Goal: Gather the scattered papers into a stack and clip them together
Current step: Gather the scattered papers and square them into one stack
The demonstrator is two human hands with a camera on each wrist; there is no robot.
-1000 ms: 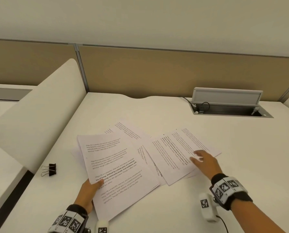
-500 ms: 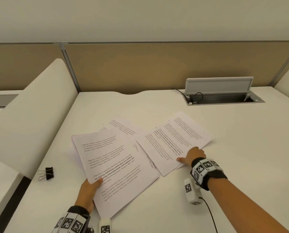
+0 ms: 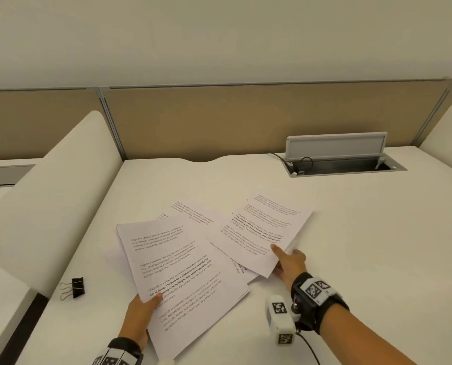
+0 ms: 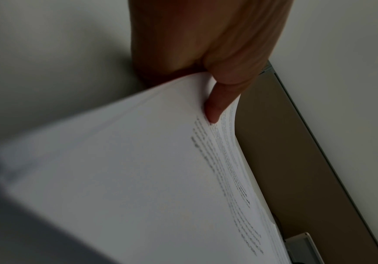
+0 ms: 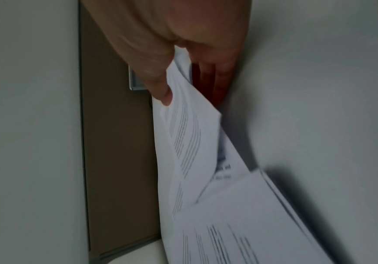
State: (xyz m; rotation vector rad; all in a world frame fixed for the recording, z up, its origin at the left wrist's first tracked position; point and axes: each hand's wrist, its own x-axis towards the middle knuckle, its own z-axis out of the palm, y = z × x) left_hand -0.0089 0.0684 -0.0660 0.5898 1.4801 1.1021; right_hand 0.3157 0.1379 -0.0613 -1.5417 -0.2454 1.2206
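Head view, with both wrist views. The left hand (image 3: 138, 321) pinches the near-left edge of the left sheaf of papers (image 3: 177, 272), thumb on top of the printed face and fingers beneath; the left wrist view shows the thumb (image 4: 217, 107) pressed on the upper sheet, with the sheaf raised off the table (image 3: 351, 233) at that edge. The right hand (image 3: 289, 263) grips the near edge of the right sheaf of papers (image 3: 261, 233), thumb lying on the text side and the other fingers curled underneath; in the right wrist view the thumb (image 5: 158, 84) rests on the top sheet and the fingers (image 5: 215, 78) lie between paper and table. The two sheaves fan apart toward the far edge of the table and overlap near its middle, where further sheets (image 3: 193, 210) lie flat beneath them. All pages carry blocks of printed text, some in bold. A black binder clip (image 3: 73, 287), handles folded out, lies on the table near its left edge, well apart from the papers and from both hands. At the far right of the table an open cable hatch (image 3: 345, 159) stands with its lid tilted up. A tan partition (image 3: 219, 122) runs along the far edge.
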